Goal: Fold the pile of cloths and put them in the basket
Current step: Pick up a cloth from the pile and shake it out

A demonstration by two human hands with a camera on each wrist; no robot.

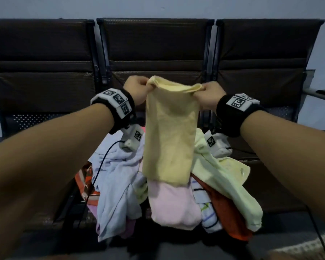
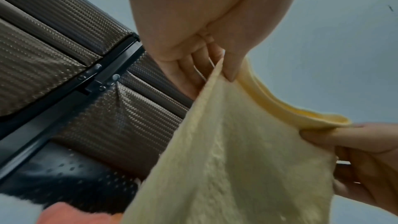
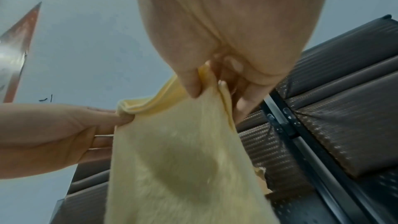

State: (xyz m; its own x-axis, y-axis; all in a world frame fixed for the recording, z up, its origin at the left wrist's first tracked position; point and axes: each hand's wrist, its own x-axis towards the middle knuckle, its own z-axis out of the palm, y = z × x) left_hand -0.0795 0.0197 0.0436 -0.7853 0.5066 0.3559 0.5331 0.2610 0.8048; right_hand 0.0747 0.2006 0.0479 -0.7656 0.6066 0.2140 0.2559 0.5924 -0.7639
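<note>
A pale yellow cloth (image 1: 170,136) hangs in the air, folded double, above the pile. My left hand (image 1: 139,90) pinches its top left corner and my right hand (image 1: 207,95) pinches its top right corner. In the left wrist view the yellow cloth (image 2: 247,159) hangs from my left hand (image 2: 217,67), with the right hand (image 2: 353,151) at the far corner. In the right wrist view my right hand (image 3: 206,83) pinches the cloth (image 3: 183,159), and the left hand (image 3: 81,134) holds the other corner. The pile of cloths (image 1: 176,199) lies below on the seat. No basket is in view.
A row of dark brown padded seats (image 1: 154,51) stands against a grey wall. The pile holds a white cloth (image 1: 116,184), a pink one (image 1: 173,205), a light green one (image 1: 225,184), a striped one (image 1: 206,209) and an orange-red one (image 1: 231,218). Black cables (image 1: 99,171) run over the pile.
</note>
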